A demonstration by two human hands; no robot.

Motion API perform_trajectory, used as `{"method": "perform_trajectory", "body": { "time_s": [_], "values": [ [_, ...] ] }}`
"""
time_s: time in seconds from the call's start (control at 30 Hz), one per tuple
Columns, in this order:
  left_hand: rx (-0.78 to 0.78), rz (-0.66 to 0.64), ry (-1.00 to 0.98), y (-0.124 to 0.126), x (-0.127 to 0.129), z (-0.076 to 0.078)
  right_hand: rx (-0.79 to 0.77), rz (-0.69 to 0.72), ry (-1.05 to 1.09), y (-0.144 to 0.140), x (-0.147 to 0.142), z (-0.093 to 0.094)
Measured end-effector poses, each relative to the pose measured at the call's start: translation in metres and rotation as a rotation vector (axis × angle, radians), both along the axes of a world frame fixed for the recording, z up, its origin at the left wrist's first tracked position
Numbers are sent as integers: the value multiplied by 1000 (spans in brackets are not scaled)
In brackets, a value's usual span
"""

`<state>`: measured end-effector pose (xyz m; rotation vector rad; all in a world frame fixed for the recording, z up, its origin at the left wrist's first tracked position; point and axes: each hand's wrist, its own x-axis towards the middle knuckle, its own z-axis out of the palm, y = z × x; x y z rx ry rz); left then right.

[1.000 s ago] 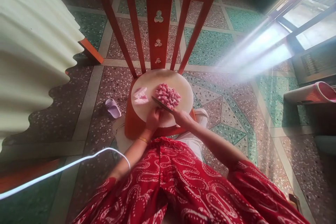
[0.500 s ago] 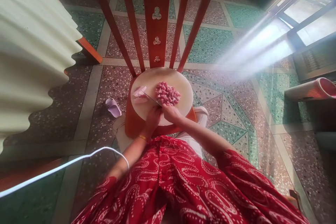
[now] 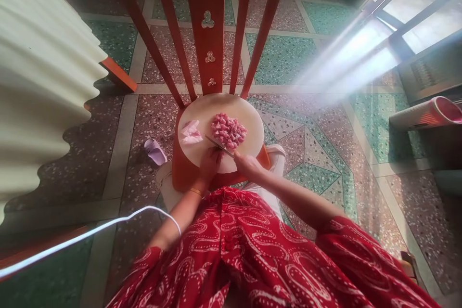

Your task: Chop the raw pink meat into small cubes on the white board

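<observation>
A round cutting board (image 3: 197, 108) lies on the seat of a red wooden chair. My right hand (image 3: 248, 165) grips a knife (image 3: 221, 146) by its handle, the blade slanting up and left across the front of the board. Just under the blade, my left hand (image 3: 210, 163) rests at the board's front edge with its fingers curled together; what they hold is hidden. A heap of diced raw meat (image 3: 229, 131) sits right of the board's centre, beyond the knife. At the board's left lie pale pink slices of raw meat (image 3: 191, 132).
The slatted chair back (image 3: 212, 43) rises beyond the board. A lilac slipper (image 3: 156, 152) is on the terrazzo floor at left. Pale curtain-like cloth (image 3: 43, 82) hangs on the left. A white cable (image 3: 90, 232) runs past my left forearm. A bin-like container (image 3: 422, 114) lies far right.
My right hand has drawn the knife back toward the right, away from the pale slices and from my left hand. My left hand stays nearly in place; the view has shifted slightly.
</observation>
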<state>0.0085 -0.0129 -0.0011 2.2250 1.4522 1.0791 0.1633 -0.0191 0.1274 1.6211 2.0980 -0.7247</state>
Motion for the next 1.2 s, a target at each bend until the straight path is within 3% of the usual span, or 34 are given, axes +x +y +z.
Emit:
{"method": "perform_trajectory", "body": {
  "time_s": [0.17, 0.4, 0.5, 0.63, 0.87, 1.2],
  "values": [
    [-11, 10, 2, -1, -1, -4, 91, 10, 109, 15, -19, -13],
    [-3, -21, -12, -3, -6, -5, 74, 21, -8, -10, 24, -6],
    [-8, 7, 9, -5, -5, 0, 95, 21, -11, -17, 28, 1],
    [-28, 2, 39, -5, -4, 3, 65, 29, -4, -13, 12, 4],
    [-6, 24, 28, -5, -2, -1, 102, 31, 120, 17, -22, -14],
    [8, 34, 21, -7, -7, -2, 110, 28, -9, -12, 33, -6]
  ]
}}
